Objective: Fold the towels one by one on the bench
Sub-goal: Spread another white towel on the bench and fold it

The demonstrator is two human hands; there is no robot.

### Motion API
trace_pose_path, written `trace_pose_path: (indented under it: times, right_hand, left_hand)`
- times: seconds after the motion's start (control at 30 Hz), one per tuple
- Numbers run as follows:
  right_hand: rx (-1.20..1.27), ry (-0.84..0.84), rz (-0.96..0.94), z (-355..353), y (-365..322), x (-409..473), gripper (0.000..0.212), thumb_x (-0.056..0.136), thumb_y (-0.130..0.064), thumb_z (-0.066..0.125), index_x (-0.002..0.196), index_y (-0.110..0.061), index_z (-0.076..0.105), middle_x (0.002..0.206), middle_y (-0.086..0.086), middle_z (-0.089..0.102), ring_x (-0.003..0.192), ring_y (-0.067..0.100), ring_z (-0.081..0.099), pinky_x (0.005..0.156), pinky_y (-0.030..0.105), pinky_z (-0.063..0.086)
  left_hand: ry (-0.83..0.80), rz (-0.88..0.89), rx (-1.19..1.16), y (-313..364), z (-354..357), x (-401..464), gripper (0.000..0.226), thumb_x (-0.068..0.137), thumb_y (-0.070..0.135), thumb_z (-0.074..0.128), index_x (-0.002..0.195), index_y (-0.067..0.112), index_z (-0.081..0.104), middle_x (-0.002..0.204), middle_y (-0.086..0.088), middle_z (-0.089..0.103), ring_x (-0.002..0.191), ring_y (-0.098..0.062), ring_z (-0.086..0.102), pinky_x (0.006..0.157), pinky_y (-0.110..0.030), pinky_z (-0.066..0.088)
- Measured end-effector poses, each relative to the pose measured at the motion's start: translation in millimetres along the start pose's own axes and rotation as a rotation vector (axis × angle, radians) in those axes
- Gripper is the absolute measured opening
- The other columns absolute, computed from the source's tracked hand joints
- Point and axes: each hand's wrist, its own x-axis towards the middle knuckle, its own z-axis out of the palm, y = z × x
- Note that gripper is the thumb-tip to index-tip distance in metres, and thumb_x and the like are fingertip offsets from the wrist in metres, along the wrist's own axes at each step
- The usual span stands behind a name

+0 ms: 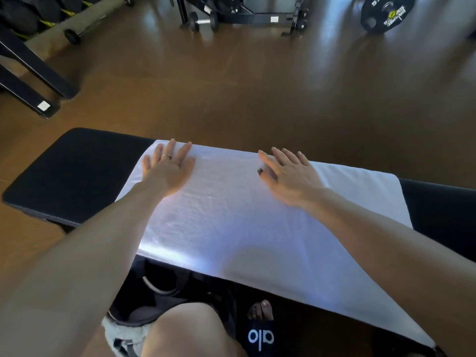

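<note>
Shiny brown gym floor [244, 81] everywhere, catching pale streaks of light near the top. Black metal equipment frame [247, 14] at the back with a small black-and-chrome dumbbell [203, 21] just in front of it. Black weight plate with yellow lettering [386, 12] top right, and a rack of dark dumbbells [38, 14] top left.
</note>
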Motion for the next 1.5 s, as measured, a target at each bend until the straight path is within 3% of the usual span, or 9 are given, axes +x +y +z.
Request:
trace_pose_path:
  times: [0.17, 0.3, 0.5, 0.6, 0.73, 1.03, 1.2, 1.33, 1.5]
  right_hand:
    - [0.047, -0.019, 0.044, -9, 13, -9, 0.058, 0.103, -0.056, 0.015, 0.158, -0.038, 0.012, 0.166, 0.002, 0.018, 0.153, 0.022, 0.011, 0.124, 0.045, 0.007]
    - [0.047, 0.006, 0.255, -29, 76, -36, 0.055, 0.102, -0.049, 0.021, 0.151, -0.029, 0.034, 0.147, 0.008, 0.049, 0.139, 0.029, 0.039, 0.116, 0.049, 0.021]
    - [0.107, -0.003, 0.53, -44, 157, -90, 0.041, 0.104, -0.043, 0.026, 0.098, -0.018, 0.058, 0.109, 0.011, 0.066, 0.104, 0.032, 0.06, 0.093, 0.041, 0.04]
    - [0.266, 0.042, 0.549, -48, 166, -95, 0.029, 0.101, -0.041, 0.041, 0.098, -0.019, 0.06, 0.108, 0.008, 0.066, 0.105, 0.032, 0.06, 0.088, 0.037, 0.044]
    - [0.492, 0.153, 0.598, -56, 170, -87, 0.011, 0.087, -0.025, 0.057, 0.094, -0.019, 0.064, 0.101, 0.002, 0.064, 0.097, 0.025, 0.058, 0.083, 0.035, 0.048]
    - [0.514, 0.285, 0.554, -61, 171, -94, 0.013, 0.093, -0.025, 0.058, 0.097, -0.014, 0.062, 0.095, 0.001, 0.061, 0.091, 0.022, 0.057, 0.074, 0.032, 0.042]
    - [0.646, 0.371, 0.501, -80, 156, -92, 0.007, 0.091, -0.017, 0.06, 0.092, -0.011, 0.063, 0.092, 0.002, 0.062, 0.082, 0.019, 0.055, 0.062, 0.028, 0.041]
    - [1.233, 0.396, 0.505, -98, 124, -77, 0.01, 0.088, 0.002, 0.065, 0.096, -0.003, 0.062, 0.098, 0.015, 0.067, 0.08, 0.023, 0.067, 0.065, 0.032, 0.057]
    - [1.616, 0.312, 0.344, -122, 51, -17, 0.013, 0.087, 0.011, 0.052, 0.085, -0.002, 0.053, 0.083, 0.018, 0.062, 0.08, 0.029, 0.07, 0.072, 0.032, 0.06]
  left_hand:
    - [-0.043, -0.008, -0.008, 1, -9, 4, 0.055, 0.103, 0.06, 0.01, 0.157, 0.053, 0.002, 0.17, 0.009, -0.01, 0.156, -0.021, -0.01, 0.125, -0.049, -0.003]
    - [0.028, 0.049, 0.009, 32, -19, -7, 0.062, 0.103, 0.062, 0.014, 0.16, 0.044, 0.003, 0.171, -0.001, -0.004, 0.157, -0.026, -0.005, 0.125, -0.052, -0.001]
    - [0.088, 0.721, -0.099, 177, -14, -120, 0.058, 0.097, 0.057, 0.05, 0.142, 0.02, 0.045, 0.142, -0.008, 0.047, 0.129, -0.029, 0.049, 0.104, -0.037, 0.037]
    - [0.018, 1.096, -0.006, 233, 4, -199, 0.061, 0.091, 0.063, 0.059, 0.125, 0.013, 0.052, 0.119, -0.007, 0.056, 0.102, -0.03, 0.059, 0.082, -0.038, 0.047]
    - [0.023, 1.324, 0.235, 269, 33, -259, 0.071, 0.086, 0.064, 0.064, 0.13, 0.009, 0.052, 0.119, -0.01, 0.06, 0.101, -0.03, 0.06, 0.077, -0.038, 0.047]
    - [0.149, 1.282, 0.347, 274, 63, -283, 0.027, 0.091, 0.04, 0.056, 0.11, 0.021, 0.062, 0.1, 0.0, 0.066, 0.074, -0.019, 0.062, 0.057, -0.031, 0.033]
    - [0.137, 0.965, -0.183, 235, 19, -274, 0.017, 0.098, 0.03, 0.042, 0.088, 0.016, 0.044, 0.078, 0.0, 0.047, 0.065, -0.026, 0.052, 0.055, -0.035, 0.037]
    - [0.03, 0.626, -0.64, 168, -28, -257, 0.028, 0.099, 0.024, 0.047, 0.074, 0.017, 0.038, 0.066, 0.003, 0.046, 0.065, -0.024, 0.047, 0.065, -0.048, 0.038]
    - [0.108, 0.297, -1.063, 74, -64, -234, 0.035, 0.098, 0.02, 0.055, 0.076, -0.002, 0.041, 0.071, -0.005, 0.043, 0.072, -0.029, 0.06, 0.079, -0.03, 0.059]
